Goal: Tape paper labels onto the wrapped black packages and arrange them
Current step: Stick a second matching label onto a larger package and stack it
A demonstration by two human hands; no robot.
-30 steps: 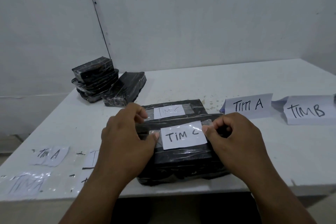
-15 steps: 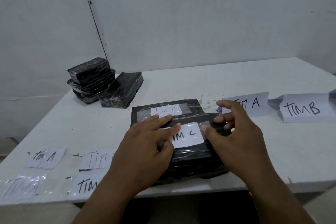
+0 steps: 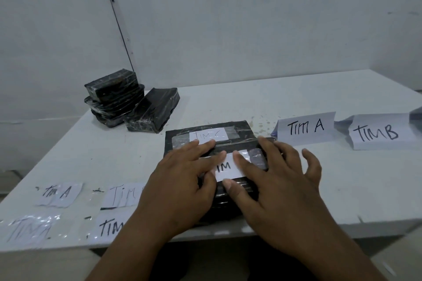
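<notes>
Black plastic wrap covers the near package, which lies at the 6 o'clock edge of the white table. A paper label reading "TIM" lies on its top face, the remaining letters hidden by fingers. Clear tape runs off the label's 3 o'clock end.

The left hand lies flat on the package at the label's 9 o'clock side. Its fingers are straight and close together; the fingertips press the label's left end.

The right hand lies flat at the label's 3 o'clock side. Its fingers are straight and spread wide. The index finger presses the label, the thumb touches the label's lower edge, and the little finger extends past the package over the table.

A second package lies directly at 12 o'clock of the near package, touching it. It carries a taped label reading "TIM C".

At 10 o'clock, well apart, stands a stack of unlabelled packages. One further package leans against the stack's right side.

At 2 o'clock, two folded paper signs stand upright on the table: "TIM A" and, to its right, "TIM B".

At 8 o'clock, four loose labels with tape lie flat on the table: "TIM A" slip, a partly hidden slip, a glare-covered slip, and another partly hidden slip.
</notes>
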